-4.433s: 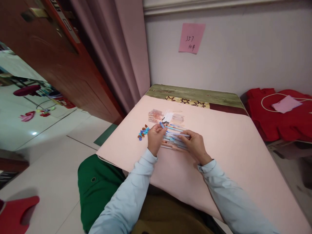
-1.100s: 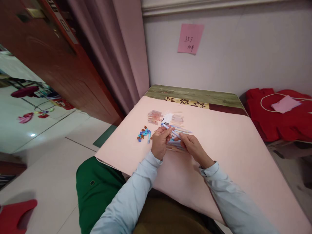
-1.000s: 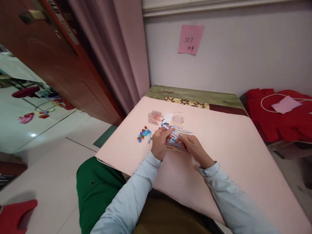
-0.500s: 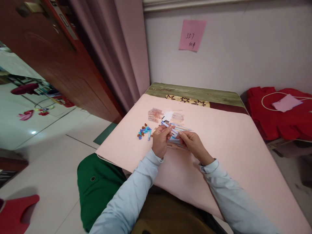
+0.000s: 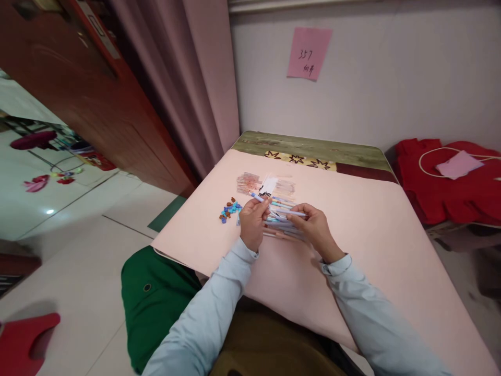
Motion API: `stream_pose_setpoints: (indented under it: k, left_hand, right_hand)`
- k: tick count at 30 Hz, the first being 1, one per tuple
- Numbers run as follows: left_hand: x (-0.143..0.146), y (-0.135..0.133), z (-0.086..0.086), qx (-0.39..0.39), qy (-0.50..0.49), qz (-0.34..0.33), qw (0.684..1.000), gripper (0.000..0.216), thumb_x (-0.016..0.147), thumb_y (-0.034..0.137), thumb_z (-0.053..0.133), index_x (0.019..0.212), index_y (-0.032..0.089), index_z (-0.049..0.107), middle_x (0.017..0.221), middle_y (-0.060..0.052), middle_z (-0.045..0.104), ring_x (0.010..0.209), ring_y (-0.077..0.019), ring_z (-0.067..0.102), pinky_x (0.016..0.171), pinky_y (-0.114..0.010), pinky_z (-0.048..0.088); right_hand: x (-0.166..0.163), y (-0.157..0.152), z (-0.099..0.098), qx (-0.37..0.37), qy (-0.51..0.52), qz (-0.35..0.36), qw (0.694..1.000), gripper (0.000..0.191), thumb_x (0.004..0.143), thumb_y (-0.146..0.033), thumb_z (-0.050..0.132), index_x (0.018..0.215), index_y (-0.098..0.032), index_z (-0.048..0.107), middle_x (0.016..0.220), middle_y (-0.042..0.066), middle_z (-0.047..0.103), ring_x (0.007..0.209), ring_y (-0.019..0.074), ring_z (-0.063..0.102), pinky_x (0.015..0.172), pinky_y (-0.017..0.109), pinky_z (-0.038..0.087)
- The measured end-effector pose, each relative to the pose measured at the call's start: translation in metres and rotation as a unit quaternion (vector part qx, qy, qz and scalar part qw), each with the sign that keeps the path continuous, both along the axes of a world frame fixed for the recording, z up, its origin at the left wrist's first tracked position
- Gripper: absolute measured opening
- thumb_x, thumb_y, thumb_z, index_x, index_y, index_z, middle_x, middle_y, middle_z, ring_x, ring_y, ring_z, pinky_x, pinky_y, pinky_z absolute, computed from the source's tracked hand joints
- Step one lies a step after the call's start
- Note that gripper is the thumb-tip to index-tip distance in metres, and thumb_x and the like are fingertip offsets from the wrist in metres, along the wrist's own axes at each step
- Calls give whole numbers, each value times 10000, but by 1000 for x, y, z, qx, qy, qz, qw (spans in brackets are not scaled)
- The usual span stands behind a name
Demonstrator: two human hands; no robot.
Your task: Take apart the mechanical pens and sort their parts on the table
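Note:
My left hand (image 5: pixel 252 222) pinches a blue pen cap (image 5: pixel 257 197) at its fingertips. Facing it, my right hand (image 5: pixel 316 230) grips a pale pen barrel (image 5: pixel 291 213) that points toward the left hand. Both hands hover over a pile of pastel pens (image 5: pixel 284 230) lying on the pink table cover (image 5: pixel 364 235). A small heap of blue and brown pen caps (image 5: pixel 229 210) lies just left of the left hand. Beyond the hands lie clear packets of refills (image 5: pixel 266 185).
A pink sticky note (image 5: pixel 309 52) hangs on the wall behind the table. A red bag (image 5: pixel 442 183) sits to the right, a curtain (image 5: pixel 188 89) and brown door (image 5: pixel 78 94) to the left. A green cushion (image 5: pixel 156 303) lies by my lap.
The hands, close together on one pen half a second ago, have drawn apart: the left now holds a blue cap and the right the barrel. The camera tilted slightly.

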State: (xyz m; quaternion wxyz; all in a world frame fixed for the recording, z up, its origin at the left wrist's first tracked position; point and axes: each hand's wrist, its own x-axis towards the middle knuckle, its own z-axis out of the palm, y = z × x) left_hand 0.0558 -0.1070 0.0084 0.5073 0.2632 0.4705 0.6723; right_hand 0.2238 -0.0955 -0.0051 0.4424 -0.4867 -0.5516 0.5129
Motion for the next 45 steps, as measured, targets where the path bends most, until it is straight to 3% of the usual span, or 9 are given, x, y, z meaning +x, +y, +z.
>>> stream_pose_setpoints:
  k: [5, 13, 21, 27, 33, 37, 40, 43, 45]
  left_hand:
    - [-12, 4, -15, 9, 149, 12, 989, 309, 707, 363, 779, 909, 150, 684, 600, 38, 590, 523, -77, 490, 494, -192, 397]
    - [-17, 0, -13, 100, 308, 17, 946, 531, 791, 279, 691, 1299, 184, 569, 651, 40, 620, 558, -93, 490, 563, -195, 386]
    - [-16, -9, -1, 94, 268, 15, 959, 534, 757, 246, 716, 1284, 226, 635, 545, 76, 449, 499, -96, 364, 530, -201, 330]
    - [-17, -7, -4, 105, 306, 10, 946, 532, 795, 251, 688, 1318, 216, 602, 537, 79, 448, 501, -97, 380, 538, -206, 326]
    - [-22, -3, -3, 91, 308, 49, 946, 426, 785, 257, 708, 1191, 190, 598, 583, 58, 583, 531, -102, 465, 573, -207, 365]
    - [-23, -2, -3, 74, 276, 61, 956, 192, 753, 282, 736, 871, 201, 608, 570, 54, 580, 525, -101, 475, 560, -203, 369]
    - [-24, -3, -5, 63, 289, 52, 954, 149, 759, 290, 727, 805, 209, 611, 618, 32, 607, 576, -122, 538, 570, -212, 394]
    - [-25, -5, -9, 51, 401, 60, 913, 87, 776, 269, 714, 819, 219, 657, 696, 0, 653, 663, -154, 590, 608, -239, 414]
    - [-25, -6, -11, 50, 489, 67, 868, 42, 783, 240, 703, 812, 228, 675, 746, -20, 676, 731, -183, 605, 672, -276, 433]
  right_hand:
    - [4, 2, 0, -2, -39, -41, 998, 377, 727, -519, 747, 887, -181, 690, 498, -59, 502, 429, 112, 446, 431, 232, 337]
    - [7, 0, 5, 167, -221, -101, 956, 253, 830, -423, 627, 907, -207, 733, 560, -25, 578, 519, 137, 528, 559, 258, 410]
    - [5, -1, 9, 226, -236, -109, 939, 231, 842, -395, 606, 925, -206, 708, 688, 5, 620, 546, 137, 496, 601, 277, 422]
    - [5, -6, 15, 246, -186, -138, 941, 201, 862, -381, 598, 929, -202, 662, 595, -33, 503, 543, 136, 462, 589, 271, 412]
    - [6, -7, 17, 250, -142, -199, 937, 204, 877, -395, 570, 938, -203, 600, 776, 22, 627, 641, 150, 541, 622, 270, 443]
    - [5, -2, 7, 200, -213, -147, 945, 200, 849, -410, 606, 922, -225, 622, 747, 2, 673, 617, 154, 564, 650, 277, 435]
    - [2, -1, 2, 170, -277, -70, 943, 200, 846, -428, 617, 919, -247, 660, 789, -1, 713, 650, 171, 593, 660, 286, 427]
    - [2, 0, -1, 209, -272, -13, 939, 211, 868, -406, 598, 970, -247, 693, 957, 34, 739, 827, 207, 644, 761, 314, 459]
    - [4, 2, -3, 234, -272, -25, 933, 218, 888, -391, 572, 965, -239, 707, 1010, 51, 733, 906, 219, 644, 807, 326, 460]
